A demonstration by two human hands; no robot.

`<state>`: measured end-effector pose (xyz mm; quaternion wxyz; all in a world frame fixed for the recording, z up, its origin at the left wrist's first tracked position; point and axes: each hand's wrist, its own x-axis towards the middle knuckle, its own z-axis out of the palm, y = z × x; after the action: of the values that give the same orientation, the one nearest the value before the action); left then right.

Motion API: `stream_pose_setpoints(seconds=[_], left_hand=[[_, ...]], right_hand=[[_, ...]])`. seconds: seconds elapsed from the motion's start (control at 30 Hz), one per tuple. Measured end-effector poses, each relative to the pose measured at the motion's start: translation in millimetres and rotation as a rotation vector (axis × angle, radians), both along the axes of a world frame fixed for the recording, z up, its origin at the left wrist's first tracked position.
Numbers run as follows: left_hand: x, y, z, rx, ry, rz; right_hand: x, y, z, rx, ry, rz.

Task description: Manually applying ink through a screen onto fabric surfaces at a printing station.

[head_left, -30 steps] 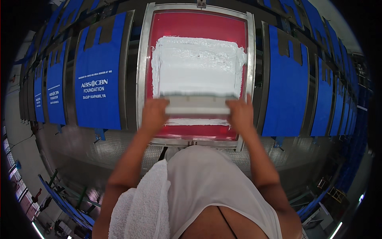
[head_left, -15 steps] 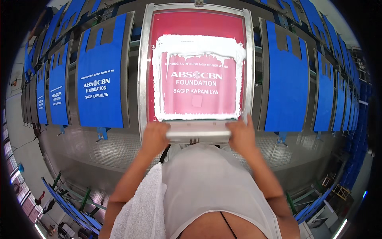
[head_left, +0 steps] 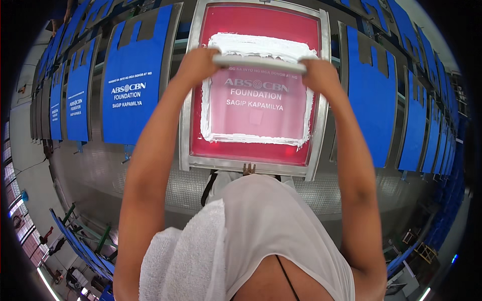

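Hands: The left hand [head_left: 197, 66] and right hand [head_left: 321, 76] were clasped around opposite ends of a scraper [head_left: 258, 63].
Scraper: It stood crosswise over the upper half of the red screen [head_left: 241, 152], by a band of white paint [head_left: 251, 44] — contact was unclear.
Risk: Uneven pressure between hands could have left streaks; a sideways slip could have smeared the metal frame [head_left: 186, 143].
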<state>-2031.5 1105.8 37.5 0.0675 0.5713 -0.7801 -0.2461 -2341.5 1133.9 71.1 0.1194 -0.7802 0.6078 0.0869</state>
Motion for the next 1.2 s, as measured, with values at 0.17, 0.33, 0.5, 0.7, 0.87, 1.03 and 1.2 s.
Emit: stream_pose_setpoints(seconds=[0.17, 0.33, 0.5, 0.7, 0.87, 1.03, 1.2], left_hand=[[31, 194, 5, 0.012, 0.138, -0.112], [17, 185, -28, -0.171, 0.236, -0.074], [-6, 17, -16, -0.023, 0.009, -0.009], [-5, -58, -4, -0.089, 0.04, -0.002], [11, -5, 30, -0.706, 0.109, 0.167], [6, 198, 3, 0.696, 0.24, 0.016], [-35, 336, -62, 0.95, 0.725, 0.296]], right_hand=[[15, 188, 21, 0.142, -0.121, -0.027], [10, 178, -14, -0.041, -0.136, -0.03], [-4, 24, -30, -0.129, 0.001, 0.036], [-7, -70, -10, 0.057, -0.116, 0.022], [-4, -94, 34, 0.101, -0.095, 0.04], [-29, -125, -2, 0.16, -0.093, 0.129], [8, -125, 6, 0.263, -0.115, 0.149]])
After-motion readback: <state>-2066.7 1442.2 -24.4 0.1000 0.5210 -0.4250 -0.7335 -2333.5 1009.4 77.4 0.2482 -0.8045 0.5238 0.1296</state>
